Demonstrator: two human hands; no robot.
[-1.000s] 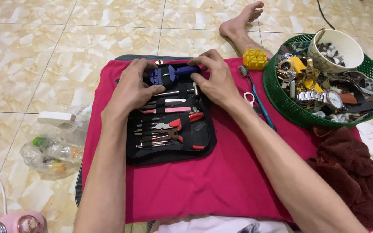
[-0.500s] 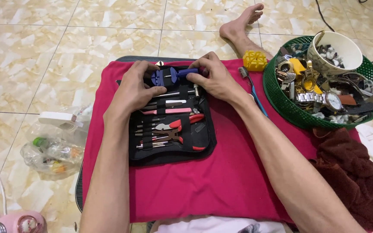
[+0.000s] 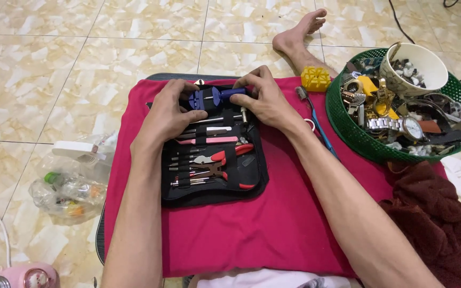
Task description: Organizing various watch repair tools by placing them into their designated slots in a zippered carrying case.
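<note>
Blue plastic tool clamped by left hand fingers and right hand fingers, above black fabric case.

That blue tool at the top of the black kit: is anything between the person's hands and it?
Nothing visible. The left hand and the right hand both already touch the blue tool, one at each end, over the top of the black tool kit on the red cloth.

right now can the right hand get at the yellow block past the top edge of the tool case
Probably yes. The right hand rests on the blue tool, and the yellow block sits uncovered on the red cloth just beyond it, nothing between.
</note>
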